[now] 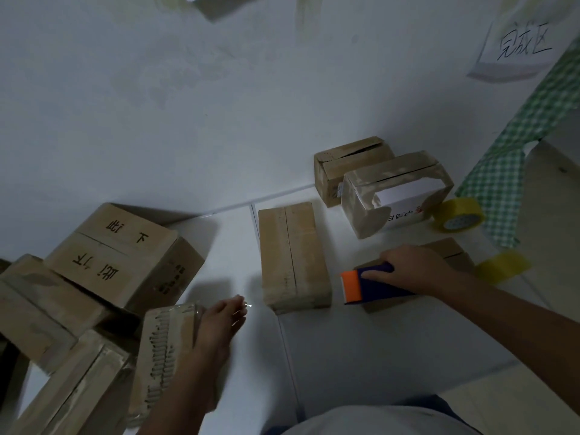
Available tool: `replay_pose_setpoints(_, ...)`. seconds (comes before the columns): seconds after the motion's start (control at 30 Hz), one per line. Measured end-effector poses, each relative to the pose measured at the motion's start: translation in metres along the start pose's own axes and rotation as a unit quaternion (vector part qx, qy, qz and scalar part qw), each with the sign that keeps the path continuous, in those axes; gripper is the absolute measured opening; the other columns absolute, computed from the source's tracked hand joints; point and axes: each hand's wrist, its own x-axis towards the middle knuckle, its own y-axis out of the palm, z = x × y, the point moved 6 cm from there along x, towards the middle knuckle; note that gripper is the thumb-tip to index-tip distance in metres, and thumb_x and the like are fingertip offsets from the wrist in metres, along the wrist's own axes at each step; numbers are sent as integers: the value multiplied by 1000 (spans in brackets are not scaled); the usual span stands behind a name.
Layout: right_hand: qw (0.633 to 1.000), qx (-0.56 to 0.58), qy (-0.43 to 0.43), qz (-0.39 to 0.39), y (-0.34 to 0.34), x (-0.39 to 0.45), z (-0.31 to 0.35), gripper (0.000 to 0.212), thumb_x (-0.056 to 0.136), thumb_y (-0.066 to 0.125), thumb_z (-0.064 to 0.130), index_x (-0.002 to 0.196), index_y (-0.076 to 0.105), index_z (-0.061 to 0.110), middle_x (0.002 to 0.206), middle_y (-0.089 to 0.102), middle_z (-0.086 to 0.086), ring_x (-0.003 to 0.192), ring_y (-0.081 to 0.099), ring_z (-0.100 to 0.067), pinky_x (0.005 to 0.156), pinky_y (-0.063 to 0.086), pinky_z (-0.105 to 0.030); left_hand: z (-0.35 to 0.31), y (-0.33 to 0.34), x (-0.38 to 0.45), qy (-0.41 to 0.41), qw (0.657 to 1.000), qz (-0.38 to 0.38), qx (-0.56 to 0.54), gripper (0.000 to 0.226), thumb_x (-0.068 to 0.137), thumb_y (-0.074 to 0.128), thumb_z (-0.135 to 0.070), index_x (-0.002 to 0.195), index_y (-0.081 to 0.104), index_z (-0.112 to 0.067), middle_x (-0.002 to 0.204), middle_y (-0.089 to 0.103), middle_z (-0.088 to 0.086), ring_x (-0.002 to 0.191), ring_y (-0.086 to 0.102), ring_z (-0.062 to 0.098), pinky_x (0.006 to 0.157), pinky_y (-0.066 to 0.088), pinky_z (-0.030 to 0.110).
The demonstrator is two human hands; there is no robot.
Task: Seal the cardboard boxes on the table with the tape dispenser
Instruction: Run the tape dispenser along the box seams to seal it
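Note:
My right hand (pixel 411 266) grips a purple tape dispenser with an orange front (pixel 364 285), resting on a small cardboard box (pixel 452 251) at the right. An untaped long box (pixel 292 255) lies in the middle of the white table (pixel 361 346), its centre seam showing. My left hand (pixel 219 324) lies flat on the side of a tape-wrapped box (pixel 163 350) at the lower left. Fingers of that hand are stretched out and hold nothing.
A pile of larger boxes (pixel 122 255) fills the left. Two taped boxes (pixel 395 189) stand at the back right against the wall. Two yellowish tape rolls (pixel 458 215) lie to the right, beside a green checked cloth (pixel 514 158). A paper sign (pixel 521 45) hangs on the wall.

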Motion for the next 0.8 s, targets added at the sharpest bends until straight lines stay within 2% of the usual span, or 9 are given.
replay_pose_setpoints(0.07,1000,-18,4,11,3,3,3,52,86,38,75,74,47,25,71,49,7,62,46,-6,52,29,-23,9,8,-2,-7,1000,6,3,13,96,63,-16,99,65,-4,94,64,11,89,62,20,79,52,29)
replay_pose_setpoints(0.17,999,-30,19,18,11,4,5,54,86,38,75,75,48,23,69,47,6,65,48,-9,55,33,-24,18,13,-3,2,999,-35,-9,9,94,65,-11,97,65,-3,100,63,13,91,60,22,87,51,36)
replay_pose_setpoints(0.23,999,-26,28,12,12,5,5,55,86,38,75,74,48,23,68,47,6,63,47,-8,54,33,-24,22,12,-3,4,998,-58,-18,9,93,65,-9,99,65,-2,103,64,13,92,60,23,86,50,36)
replay_pose_setpoints(0.37,999,-28,34,-3,10,9,6,59,86,38,75,83,56,19,69,48,4,67,51,-11,57,38,-26,24,12,-3,7,997,-74,-20,9,94,64,-9,100,65,-3,102,64,12,95,61,24,91,50,38)
replay_pose_setpoints(0.5,999,-44,31,-4,9,15,8,58,85,38,75,85,55,20,75,50,3,72,55,-13,63,43,-28,23,15,-2,9,996,-84,-27,8,94,64,-8,99,64,-3,100,63,13,96,60,26,92,50,39)
replay_pose_setpoints(0.63,999,-44,28,5,8,18,11,52,87,41,73,84,49,21,81,52,1,76,54,-14,64,41,-28,25,16,-1,5,995,-93,-27,8,94,64,-8,100,64,-3,100,63,12,98,61,26,90,50,38)
replay_pose_setpoints(0.8,998,-60,34,7,12,24,16,54,87,40,73,83,51,21,78,52,2,77,57,-14,68,46,-28,28,18,2,7,995,-95,-27,6,95,63,-11,98,63,-5,98,62,11,100,59,27,90,49,36)
